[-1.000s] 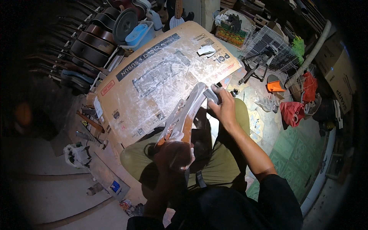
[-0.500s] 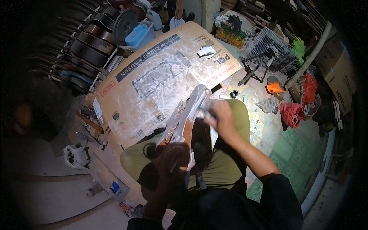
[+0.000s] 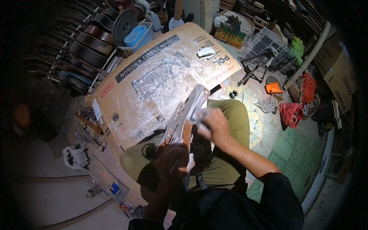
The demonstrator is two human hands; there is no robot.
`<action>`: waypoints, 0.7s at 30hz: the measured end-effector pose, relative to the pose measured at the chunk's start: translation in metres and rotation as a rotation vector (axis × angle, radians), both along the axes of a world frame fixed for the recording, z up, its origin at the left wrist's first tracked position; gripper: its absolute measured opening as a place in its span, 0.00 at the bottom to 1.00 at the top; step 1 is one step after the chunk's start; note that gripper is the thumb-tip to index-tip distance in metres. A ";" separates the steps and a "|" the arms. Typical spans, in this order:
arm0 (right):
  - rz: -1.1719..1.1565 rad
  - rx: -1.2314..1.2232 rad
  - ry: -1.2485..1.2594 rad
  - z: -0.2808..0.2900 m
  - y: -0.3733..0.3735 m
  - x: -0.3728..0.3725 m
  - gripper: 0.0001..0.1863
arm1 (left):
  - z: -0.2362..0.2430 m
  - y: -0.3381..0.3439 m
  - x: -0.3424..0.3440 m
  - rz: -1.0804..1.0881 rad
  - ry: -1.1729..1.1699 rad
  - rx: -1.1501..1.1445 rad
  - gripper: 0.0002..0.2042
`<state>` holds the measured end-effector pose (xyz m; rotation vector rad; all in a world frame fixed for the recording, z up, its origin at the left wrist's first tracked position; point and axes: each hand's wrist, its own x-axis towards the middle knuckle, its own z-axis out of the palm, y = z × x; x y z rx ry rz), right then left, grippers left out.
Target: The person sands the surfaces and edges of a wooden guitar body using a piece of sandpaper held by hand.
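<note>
A brown wooden guitar body (image 3: 186, 132), coated with whitish dust along its edge, stands tilted between my thighs. My left hand (image 3: 171, 159), deep in shadow, is closed around its near end. At the right side of the upper edge, my right hand (image 3: 217, 128) pinches a small grey piece of sandpaper (image 3: 200, 115) and presses it to the wood. Motion blurs the sandpaper and my fingertips, so its exact shape cannot be made out.
Before my knees lies a dusty cardboard sheet (image 3: 153, 88) with a white scrap (image 3: 206, 52) on it. Guitars (image 3: 88, 48) hang in a row at the left. A black tripod (image 3: 258, 67), a wire cage (image 3: 264, 42) and a red cloth (image 3: 290, 114) are on the right.
My right hand has slid with the sandpaper a little down and toward me along the guitar body's edge. My left hand keeps its hold in place.
</note>
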<state>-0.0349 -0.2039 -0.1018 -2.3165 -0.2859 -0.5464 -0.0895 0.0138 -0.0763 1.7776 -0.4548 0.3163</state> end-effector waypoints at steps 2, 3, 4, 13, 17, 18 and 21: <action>-0.171 0.015 0.049 -0.016 -0.025 0.035 0.26 | -0.003 -0.002 -0.002 -0.003 0.031 -0.083 0.22; -0.239 0.148 0.105 -0.017 -0.030 0.044 0.25 | -0.006 -0.003 -0.003 0.004 0.001 -0.068 0.20; -0.142 0.105 0.024 -0.019 -0.025 0.035 0.25 | -0.009 -0.004 -0.002 0.011 -0.028 -0.053 0.20; -0.074 0.176 -0.135 -0.029 0.005 0.036 0.22 | -0.004 0.005 0.010 0.030 -0.089 0.079 0.22; 0.010 0.106 -0.136 -0.032 0.005 0.037 0.22 | -0.017 0.022 0.002 0.103 0.016 0.044 0.21; -0.044 0.086 -0.113 -0.034 -0.007 0.048 0.22 | -0.021 0.021 0.002 0.106 0.043 0.032 0.20; -0.023 0.186 -0.198 -0.034 0.018 0.048 0.20 | -0.028 0.031 0.005 0.155 0.109 0.021 0.19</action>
